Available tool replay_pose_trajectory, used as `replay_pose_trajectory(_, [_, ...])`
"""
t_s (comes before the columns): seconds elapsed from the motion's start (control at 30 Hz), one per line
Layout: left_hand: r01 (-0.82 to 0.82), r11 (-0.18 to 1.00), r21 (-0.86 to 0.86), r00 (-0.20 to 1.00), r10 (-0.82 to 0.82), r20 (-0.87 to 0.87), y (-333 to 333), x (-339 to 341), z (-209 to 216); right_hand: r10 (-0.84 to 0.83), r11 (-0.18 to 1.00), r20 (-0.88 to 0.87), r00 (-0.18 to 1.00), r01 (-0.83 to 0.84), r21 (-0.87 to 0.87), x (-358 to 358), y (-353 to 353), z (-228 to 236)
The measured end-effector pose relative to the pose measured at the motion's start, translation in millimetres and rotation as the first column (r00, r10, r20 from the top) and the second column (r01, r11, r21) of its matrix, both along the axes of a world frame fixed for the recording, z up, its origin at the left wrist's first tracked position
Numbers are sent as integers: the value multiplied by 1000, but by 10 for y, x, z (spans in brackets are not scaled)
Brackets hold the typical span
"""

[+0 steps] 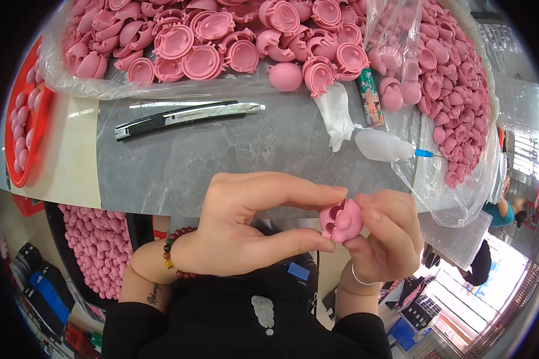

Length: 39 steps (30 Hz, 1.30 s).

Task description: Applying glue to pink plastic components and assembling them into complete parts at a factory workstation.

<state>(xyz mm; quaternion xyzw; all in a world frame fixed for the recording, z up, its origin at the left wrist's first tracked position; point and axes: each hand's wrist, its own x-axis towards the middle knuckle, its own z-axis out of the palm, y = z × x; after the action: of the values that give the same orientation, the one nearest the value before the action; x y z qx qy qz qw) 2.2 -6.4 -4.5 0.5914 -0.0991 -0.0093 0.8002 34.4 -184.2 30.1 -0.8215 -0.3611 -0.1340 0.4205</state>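
Note:
Between my two hands, above the table's near edge, is a small round pink plastic part (342, 222) with dark openings in its side. My left hand (251, 218) reaches in from the left, its thumb below and index finger above, pinching the part. My right hand (390, 233) grips the same part from the right with thumb and curled fingers. Heaped pink shell halves (206, 45), some hollow and some domed, lie in a clear plastic bag across the far side of the table. A single rounded pink shell (285, 76) rests at the heap's near edge.
On the grey tabletop (179, 170) lie a utility knife (188, 118), a white squeeze bottle (383, 145) with a blue needle tip, crumpled white tissue (335, 116) and a green packet (370, 99). A red basket (10, 140) stands left; a bin of pink pieces (99, 248) sits below; more pink parts (455, 90) lie right.

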Motion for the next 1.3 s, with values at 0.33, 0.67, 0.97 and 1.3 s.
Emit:
replay_pose_trajectory(0.33, [-67, 993, 93, 993, 58, 100, -30, 4, -28, -32, 999, -81, 996, 29, -42, -11, 10, 3])
replay_pose_trajectory(0.67, [95, 905, -416, 918, -241, -314, 69, 37, 83, 34, 999, 328, 944, -25, -31, 99, 240, -164])
replay_pose_trajectory(0.97, [132, 914, -384, 880, -286, -378, 74, 28, 88, 60, 994, 218, 974, -39, -97, 72, 256, -107])
replay_pose_trajectory(1.3, [182, 909, -375, 876, -323, -358, 50, 51, 78, 87, 996, 238, 967, -78, -46, 145, 244, -92])
